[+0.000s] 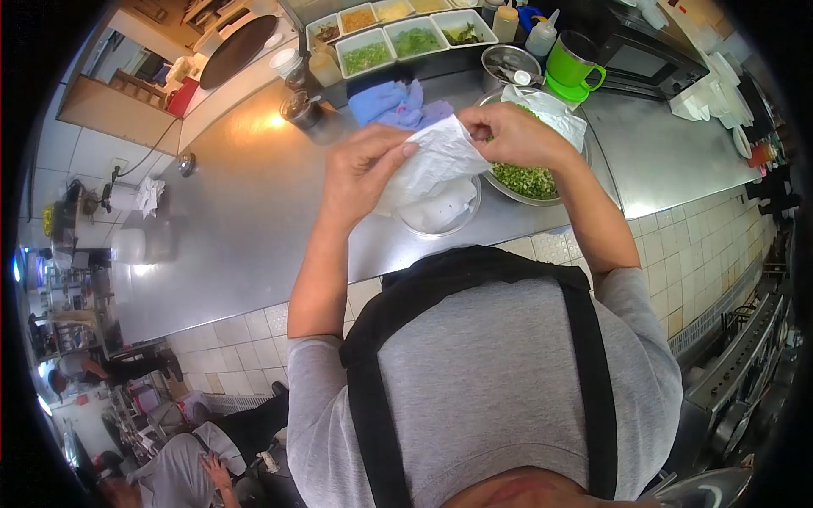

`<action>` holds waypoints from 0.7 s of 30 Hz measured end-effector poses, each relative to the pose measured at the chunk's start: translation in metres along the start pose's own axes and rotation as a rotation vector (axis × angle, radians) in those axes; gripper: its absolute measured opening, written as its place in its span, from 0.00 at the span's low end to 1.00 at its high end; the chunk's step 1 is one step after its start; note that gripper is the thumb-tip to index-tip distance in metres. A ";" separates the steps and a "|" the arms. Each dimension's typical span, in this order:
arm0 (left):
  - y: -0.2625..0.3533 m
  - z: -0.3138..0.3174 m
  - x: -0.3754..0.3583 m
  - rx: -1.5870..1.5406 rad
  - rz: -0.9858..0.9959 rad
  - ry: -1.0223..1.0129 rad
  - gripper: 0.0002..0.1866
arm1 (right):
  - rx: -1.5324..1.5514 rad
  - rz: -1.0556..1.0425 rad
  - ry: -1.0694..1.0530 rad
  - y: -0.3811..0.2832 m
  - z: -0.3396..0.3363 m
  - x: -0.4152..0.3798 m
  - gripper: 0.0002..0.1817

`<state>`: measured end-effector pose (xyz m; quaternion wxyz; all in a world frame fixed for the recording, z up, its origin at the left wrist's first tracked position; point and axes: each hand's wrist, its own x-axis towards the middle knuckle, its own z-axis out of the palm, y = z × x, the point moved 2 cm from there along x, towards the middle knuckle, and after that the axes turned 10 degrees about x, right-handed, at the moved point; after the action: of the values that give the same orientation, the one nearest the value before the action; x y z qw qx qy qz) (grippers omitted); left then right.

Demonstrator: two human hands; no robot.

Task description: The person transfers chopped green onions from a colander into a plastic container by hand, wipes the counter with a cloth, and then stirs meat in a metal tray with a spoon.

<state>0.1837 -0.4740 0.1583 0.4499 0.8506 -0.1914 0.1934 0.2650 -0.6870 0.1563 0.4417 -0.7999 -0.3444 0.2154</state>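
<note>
A white paper towel [436, 157] is stretched between my hands above the counter. My left hand [364, 169] pinches its left edge between thumb and fingers. At the upper right corner, my right hand [512, 137] grips the sheet with curled fingertips. Directly below is a clear round container [477, 212] lined with more white paper; the sheet partly covers it. Beside it, a metal bowl [546, 201] holds chopped green herbs or scallions [527, 179]. Another white paper sheet [559, 117] lies across the back of that bowl, partly behind my right hand.
Blue and purple cloths [389, 103] lie behind my hands. Trays of greens [415, 38] line the counter's back. A green mug [576, 59], a small metal pot [508, 61] and a microwave [648, 63] stand at back right. A person [190, 466] is at lower left.
</note>
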 end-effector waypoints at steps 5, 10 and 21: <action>-0.014 0.007 -0.011 -0.154 -0.259 0.169 0.08 | 0.087 -0.035 0.082 0.028 -0.019 -0.003 0.10; -0.024 0.032 -0.015 -0.431 -0.346 0.423 0.10 | 0.878 -0.285 0.206 0.015 0.017 -0.006 0.43; -0.027 0.043 -0.060 0.303 -0.561 0.008 0.35 | 0.180 -0.025 0.335 0.042 0.059 0.011 0.41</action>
<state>0.1532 -0.4865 0.0875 0.3546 0.9268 0.0834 0.0912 0.2493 -0.6621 0.0896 0.5655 -0.7774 -0.2554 0.1037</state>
